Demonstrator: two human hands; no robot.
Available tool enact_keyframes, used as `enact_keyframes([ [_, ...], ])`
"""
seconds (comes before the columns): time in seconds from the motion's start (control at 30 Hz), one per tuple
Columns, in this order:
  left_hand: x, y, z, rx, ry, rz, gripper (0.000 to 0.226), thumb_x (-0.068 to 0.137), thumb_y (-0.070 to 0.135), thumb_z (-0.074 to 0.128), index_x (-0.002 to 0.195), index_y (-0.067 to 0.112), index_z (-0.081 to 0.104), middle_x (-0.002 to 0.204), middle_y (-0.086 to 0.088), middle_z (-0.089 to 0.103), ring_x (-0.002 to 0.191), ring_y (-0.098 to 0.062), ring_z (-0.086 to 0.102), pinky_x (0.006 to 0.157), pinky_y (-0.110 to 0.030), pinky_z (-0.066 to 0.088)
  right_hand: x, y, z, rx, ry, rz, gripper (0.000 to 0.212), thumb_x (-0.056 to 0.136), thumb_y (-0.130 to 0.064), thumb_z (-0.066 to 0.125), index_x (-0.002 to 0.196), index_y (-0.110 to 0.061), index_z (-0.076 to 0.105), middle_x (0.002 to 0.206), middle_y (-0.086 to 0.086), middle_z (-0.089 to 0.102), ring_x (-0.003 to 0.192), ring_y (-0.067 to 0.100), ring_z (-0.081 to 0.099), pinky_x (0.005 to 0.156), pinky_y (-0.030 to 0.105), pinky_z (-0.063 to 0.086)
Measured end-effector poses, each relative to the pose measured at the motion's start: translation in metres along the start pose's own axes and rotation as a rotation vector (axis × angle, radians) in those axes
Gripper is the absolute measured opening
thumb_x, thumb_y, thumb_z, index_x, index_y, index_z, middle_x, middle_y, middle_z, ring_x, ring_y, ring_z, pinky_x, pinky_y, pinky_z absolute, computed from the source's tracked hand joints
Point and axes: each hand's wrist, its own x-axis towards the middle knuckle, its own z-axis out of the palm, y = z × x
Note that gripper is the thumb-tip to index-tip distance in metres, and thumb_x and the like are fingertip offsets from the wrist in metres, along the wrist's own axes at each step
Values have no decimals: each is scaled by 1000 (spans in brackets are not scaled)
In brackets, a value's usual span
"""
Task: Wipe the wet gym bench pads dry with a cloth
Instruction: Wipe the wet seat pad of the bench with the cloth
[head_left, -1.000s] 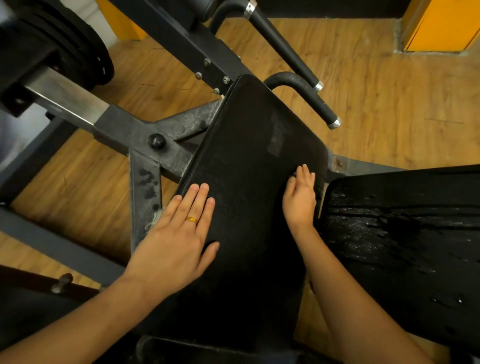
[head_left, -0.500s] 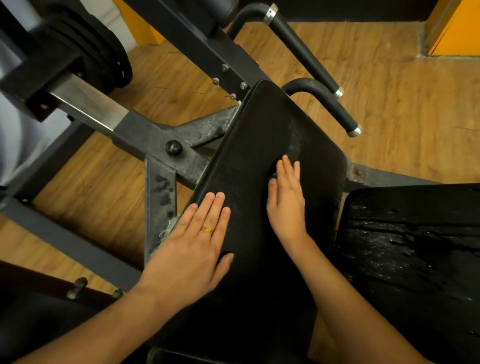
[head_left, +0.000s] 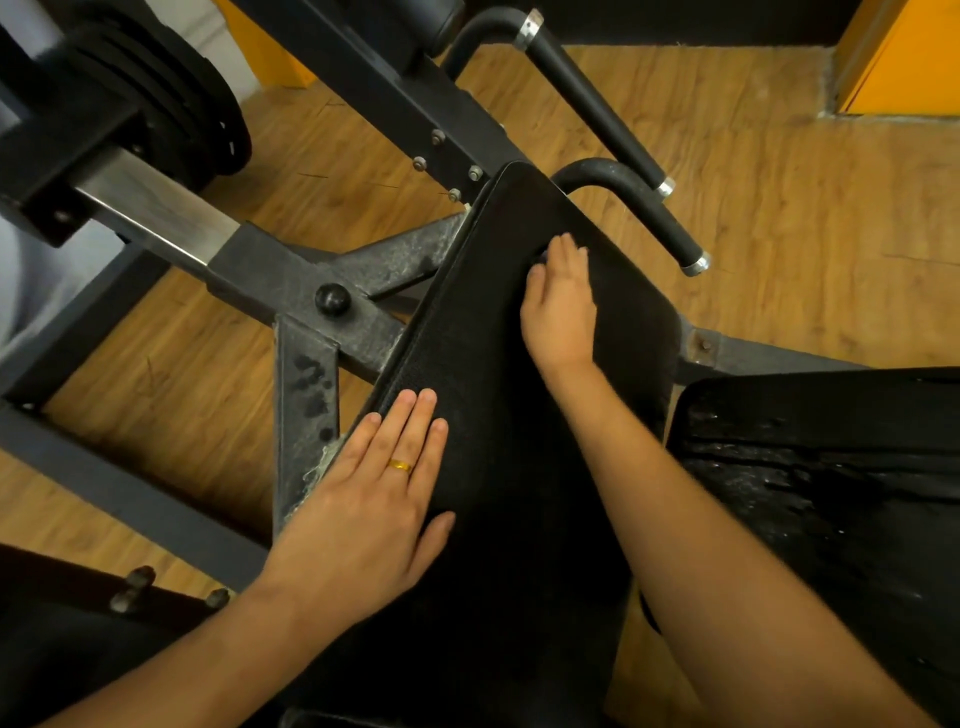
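A long black back pad (head_left: 493, 374) slopes away from me in the middle of the view; its surface looks matt and textured, like a dark cloth spread over it, though I cannot tell cloth from pad. My left hand (head_left: 374, 499), with a gold ring, lies flat on the pad's left edge. Higher up, my right hand (head_left: 561, 306) presses palm-down near the pad's top, a small dark fold showing at its fingertips. To the right, the black seat pad (head_left: 810, 467) glistens with water drops and streaks.
Two black padded handles (head_left: 602, 109) (head_left: 654, 213) stick out behind the pad's top. The machine's scuffed steel frame (head_left: 306, 395) with a round knob (head_left: 332, 299) runs left to stacked weight plates (head_left: 171, 114). Wooden floor surrounds it; an orange wall (head_left: 904, 62) is far right.
My right hand slid from the pad's right edge up and leftward toward its top. My left hand stayed flat on the left edge.
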Motion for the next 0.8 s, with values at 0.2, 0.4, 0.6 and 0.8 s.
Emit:
enact_keyframes([
  [0.2, 0, 1, 0, 7, 7, -2, 77, 100, 51, 35, 154, -2, 29, 165, -26, 12, 155, -35, 11, 122, -51, 18, -116, -1, -4, -10, -101, -50, 53, 109, -24, 38, 159, -14, 25, 168, -5, 14, 155, 6, 1, 115, 15, 1],
  [0.4, 0, 0, 1, 10, -3, -7, 77, 101, 52, 35, 155, -2, 26, 165, -26, 9, 155, -35, 8, 123, -50, 17, -30, -6, 4, 17, 8, 12, 47, 109, -18, 37, 154, -5, 34, 165, 10, 26, 156, 27, 8, 123, 34, 11],
  [0.6, 0, -1, 1, 0, -5, 2, 77, 100, 54, 33, 155, -1, 27, 165, -25, 11, 155, -35, 9, 122, -50, 17, 72, -6, -1, 35, 39, 129, 36, 106, -15, 39, 139, -7, 51, 153, 13, 43, 151, 36, 24, 119, 52, 31],
  [0.8, 0, 0, 0, 0, -7, 0, 77, 100, 53, 34, 155, -1, 28, 165, -26, 11, 155, -35, 10, 123, -51, 19, -8, -5, -8, -7, -34, 78, 53, 108, -30, 40, 157, -11, 34, 166, 4, 26, 155, 20, 13, 125, 37, 15],
])
